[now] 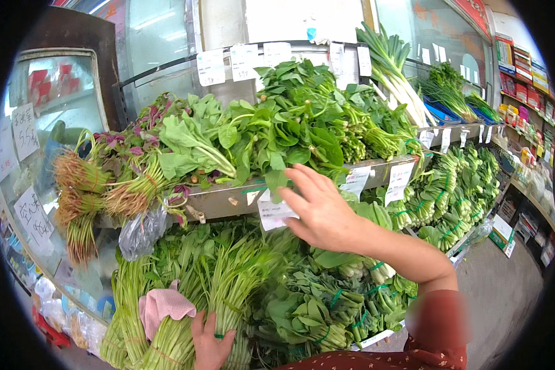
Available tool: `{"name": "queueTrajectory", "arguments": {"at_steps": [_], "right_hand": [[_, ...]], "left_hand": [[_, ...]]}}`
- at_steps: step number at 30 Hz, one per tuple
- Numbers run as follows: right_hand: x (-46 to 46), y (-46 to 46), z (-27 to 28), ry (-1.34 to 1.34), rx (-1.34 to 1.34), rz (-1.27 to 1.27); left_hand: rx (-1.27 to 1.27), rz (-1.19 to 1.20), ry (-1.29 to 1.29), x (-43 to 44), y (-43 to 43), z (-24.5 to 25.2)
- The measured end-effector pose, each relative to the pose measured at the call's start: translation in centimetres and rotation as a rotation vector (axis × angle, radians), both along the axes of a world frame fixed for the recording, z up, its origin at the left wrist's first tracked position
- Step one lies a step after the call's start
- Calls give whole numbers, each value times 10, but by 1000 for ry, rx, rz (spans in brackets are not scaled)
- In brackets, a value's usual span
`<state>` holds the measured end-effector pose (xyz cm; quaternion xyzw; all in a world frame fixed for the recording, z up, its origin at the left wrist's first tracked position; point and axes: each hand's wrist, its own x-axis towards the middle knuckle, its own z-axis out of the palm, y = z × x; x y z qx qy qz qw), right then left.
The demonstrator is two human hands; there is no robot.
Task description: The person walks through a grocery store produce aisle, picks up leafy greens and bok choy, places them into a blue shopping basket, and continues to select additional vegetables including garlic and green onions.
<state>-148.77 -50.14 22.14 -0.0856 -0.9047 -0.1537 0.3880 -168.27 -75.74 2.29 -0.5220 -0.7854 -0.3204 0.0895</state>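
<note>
My left hand (pixel 211 340) lies on a bundle of long-stemmed greens (pixel 229 300) with a green tie, thumb and fingers apart. Whether it grips the stems is unclear. Beside it, a pink cloth (pixel 165 306) is draped over neighbouring greens. My right hand (pixel 319 208) is raised in front of the upper shelf edge, fingers spread, with nothing visible in it. Behind its fingertips, a green leaf (pixel 275 182) hangs over a white price tag (pixel 274 212). Below and to the right are tied bunches of dark leafy greens (pixel 310 314).
Red-rooted amaranth bunches (pixel 134 187) overhang the metal shelf (pixel 217 201) at left, above a clear plastic bag (pixel 143 233). Leeks (pixel 393 74) stand at the back right. Tied bok choy (pixel 444 194) fills the right side. A glass panel with handwritten signs (pixel 32 215) borders the left.
</note>
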Motion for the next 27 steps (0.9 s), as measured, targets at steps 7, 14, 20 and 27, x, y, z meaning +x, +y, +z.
{"name": "queueTrajectory", "arguments": {"at_steps": [7,14,20,27], "right_hand": [[-48,51,57,101,268,-132],[-25,143,118,450,53,-379],[46,222,122,337,-520,-791],[5,202,101,297,-583,-656]], "left_hand": [[54,-29,-37,-1,-10,-9],[69,-37,-26,-4,-15,-25],[2,61,-156,7,-15,-16],[-38,109,-76,6,-8,-28]]}}
